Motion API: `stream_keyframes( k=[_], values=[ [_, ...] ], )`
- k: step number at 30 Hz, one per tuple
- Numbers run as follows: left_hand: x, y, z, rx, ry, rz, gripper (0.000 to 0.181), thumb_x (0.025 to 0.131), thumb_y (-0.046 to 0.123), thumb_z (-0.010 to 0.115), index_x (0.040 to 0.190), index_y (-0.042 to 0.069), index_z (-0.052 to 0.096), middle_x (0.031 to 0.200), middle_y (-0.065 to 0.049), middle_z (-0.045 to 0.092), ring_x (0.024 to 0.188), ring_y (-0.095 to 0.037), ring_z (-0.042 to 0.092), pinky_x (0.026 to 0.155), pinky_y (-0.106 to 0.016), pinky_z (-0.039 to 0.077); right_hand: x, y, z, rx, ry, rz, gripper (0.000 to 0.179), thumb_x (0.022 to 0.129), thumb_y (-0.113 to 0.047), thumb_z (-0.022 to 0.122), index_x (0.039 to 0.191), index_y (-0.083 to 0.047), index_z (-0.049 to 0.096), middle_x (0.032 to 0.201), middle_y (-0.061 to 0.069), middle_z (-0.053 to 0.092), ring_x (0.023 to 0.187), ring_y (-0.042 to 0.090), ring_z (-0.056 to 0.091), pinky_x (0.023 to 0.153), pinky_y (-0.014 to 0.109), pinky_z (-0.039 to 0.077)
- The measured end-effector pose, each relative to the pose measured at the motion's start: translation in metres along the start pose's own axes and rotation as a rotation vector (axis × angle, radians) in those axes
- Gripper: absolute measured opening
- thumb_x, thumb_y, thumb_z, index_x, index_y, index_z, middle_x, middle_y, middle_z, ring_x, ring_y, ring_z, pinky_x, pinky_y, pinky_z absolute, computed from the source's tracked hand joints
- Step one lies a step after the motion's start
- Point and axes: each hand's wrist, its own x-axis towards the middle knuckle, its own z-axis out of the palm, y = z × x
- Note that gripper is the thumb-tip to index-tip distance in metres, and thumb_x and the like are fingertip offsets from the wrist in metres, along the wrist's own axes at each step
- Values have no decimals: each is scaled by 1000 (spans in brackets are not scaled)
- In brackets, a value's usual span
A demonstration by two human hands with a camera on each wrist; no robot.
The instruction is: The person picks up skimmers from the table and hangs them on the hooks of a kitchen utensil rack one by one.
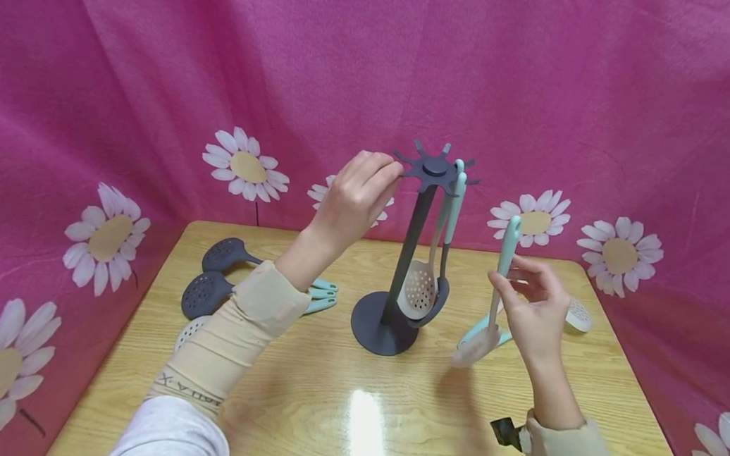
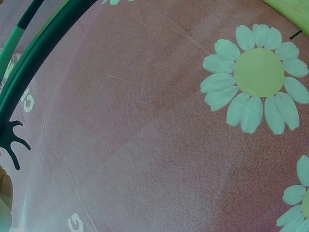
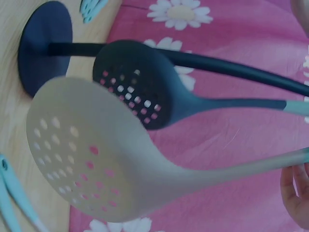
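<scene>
My left hand pinches a hook at the top of a dark grey utensil stand, which has a round base. From the stand's right side hang a beige skimmer and a dark skimmer, both with mint handles. To the right of the stand, my right hand holds another beige skimmer by its handle, head downward and above the table. Its mint handle end points up, apart from the stand. In the left wrist view, only fingertips show at the lower left edge, below the stand's hooks.
Left on the wooden table lie two dark skimmers and a pale perforated head, partly behind my left arm. More mint handles and a pale slotted head lie at the right. A pink flowered cloth surrounds the table.
</scene>
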Motion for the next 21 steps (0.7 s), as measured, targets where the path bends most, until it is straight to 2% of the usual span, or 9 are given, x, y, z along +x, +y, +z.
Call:
stream_keyframes(
  k=[7,21],
  values=[
    [-1,0,0,8,-2,-5,7,86,0,59,88,-6,62,82,-14,59,74,-27,54,69,-30,49,2,-14,18,17,-20,-56,30,68,15,70,95,14,58,86,-11,63,73,1,63,66,15,50],
    [0,0,0,-1,-4,-6,6,85,-1,61,88,-5,62,83,-14,59,75,-26,54,70,-30,49,8,-35,44,54,-35,-83,29,68,14,71,95,13,59,87,-12,62,74,2,63,67,17,51]
  ],
)
